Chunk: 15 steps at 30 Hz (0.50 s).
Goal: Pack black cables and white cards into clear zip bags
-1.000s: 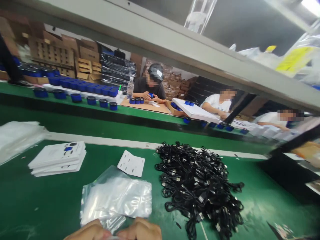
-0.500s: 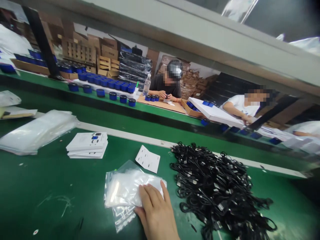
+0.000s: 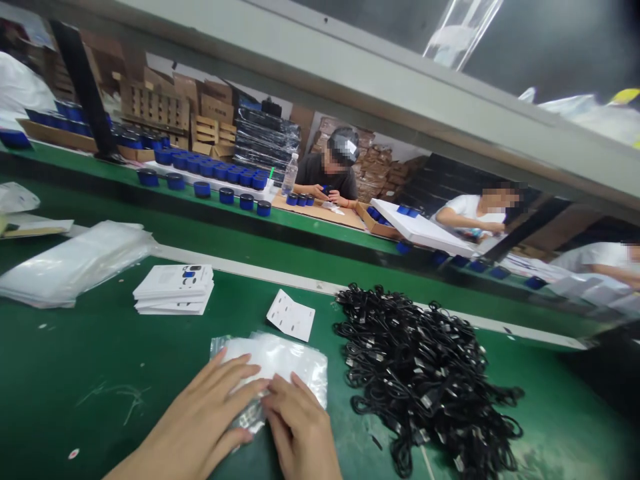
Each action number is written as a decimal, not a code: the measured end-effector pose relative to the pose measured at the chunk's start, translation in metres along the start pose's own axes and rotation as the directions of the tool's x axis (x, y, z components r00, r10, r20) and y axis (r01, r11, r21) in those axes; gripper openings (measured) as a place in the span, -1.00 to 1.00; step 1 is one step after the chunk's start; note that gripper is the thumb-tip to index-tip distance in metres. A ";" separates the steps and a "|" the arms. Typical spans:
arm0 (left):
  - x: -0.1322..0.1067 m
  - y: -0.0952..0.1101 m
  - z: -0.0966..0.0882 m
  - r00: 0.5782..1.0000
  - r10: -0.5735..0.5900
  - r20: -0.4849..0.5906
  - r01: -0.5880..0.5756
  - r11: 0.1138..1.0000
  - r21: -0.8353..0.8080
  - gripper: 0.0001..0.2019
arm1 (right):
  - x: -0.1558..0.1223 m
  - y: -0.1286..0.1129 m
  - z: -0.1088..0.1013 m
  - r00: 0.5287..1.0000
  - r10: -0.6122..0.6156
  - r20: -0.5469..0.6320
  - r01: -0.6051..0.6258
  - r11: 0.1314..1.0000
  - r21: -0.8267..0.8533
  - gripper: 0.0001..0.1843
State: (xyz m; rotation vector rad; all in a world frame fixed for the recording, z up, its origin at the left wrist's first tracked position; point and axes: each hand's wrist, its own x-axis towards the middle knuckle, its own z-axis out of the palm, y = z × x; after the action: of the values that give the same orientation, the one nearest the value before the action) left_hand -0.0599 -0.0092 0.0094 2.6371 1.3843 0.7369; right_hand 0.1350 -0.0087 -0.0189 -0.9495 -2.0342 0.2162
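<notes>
A small pile of clear plastic bags (image 3: 295, 360) lies on the green bench in front of me. My left hand (image 3: 215, 400) rests over its left side, fingers stretched out and spread. At the near edge, my right hand (image 3: 300, 420) has its thumb and bent fingers closed on a bag; the exact pinch is partly hidden. Just beyond the pile lies a folded printed leaflet (image 3: 291, 316). To the right is a heap of black USB cables (image 3: 415, 380), touched by neither hand.
A stack of printed leaflets (image 3: 173, 290) and a larger pile of clear bags (image 3: 75, 260) lie to the left. Across a raised green ledge stand blue-and-black round items (image 3: 227, 195). Several people sit beyond, and a grey beam (image 3: 320, 53) crosses overhead.
My left hand has come into view from below and settled on the bags. My right hand has drawn back slightly to their near edge, and its fingers have bent.
</notes>
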 end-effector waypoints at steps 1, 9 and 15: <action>0.010 0.006 0.001 0.999 0.018 0.037 -0.016 0.999 -0.040 -0.79 | 0.001 -0.002 -0.005 0.997 0.071 -0.007 -0.071 0.996 0.062 -0.79; 0.020 0.012 -0.016 0.994 -0.109 -0.027 0.104 0.983 -0.154 -0.84 | 0.010 -0.010 -0.029 0.940 0.273 0.202 -0.322 0.908 0.270 -0.84; 0.000 0.026 -0.010 0.923 -0.375 -0.080 0.357 0.916 -0.183 -0.85 | 0.011 -0.012 -0.018 0.870 0.450 0.201 -0.491 0.832 0.260 -0.83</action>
State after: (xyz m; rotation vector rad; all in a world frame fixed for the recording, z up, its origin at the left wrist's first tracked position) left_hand -0.0450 -0.0265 0.0257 2.1497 1.6999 0.9136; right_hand 0.1379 -0.0127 0.0050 -1.2503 -1.7748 0.8580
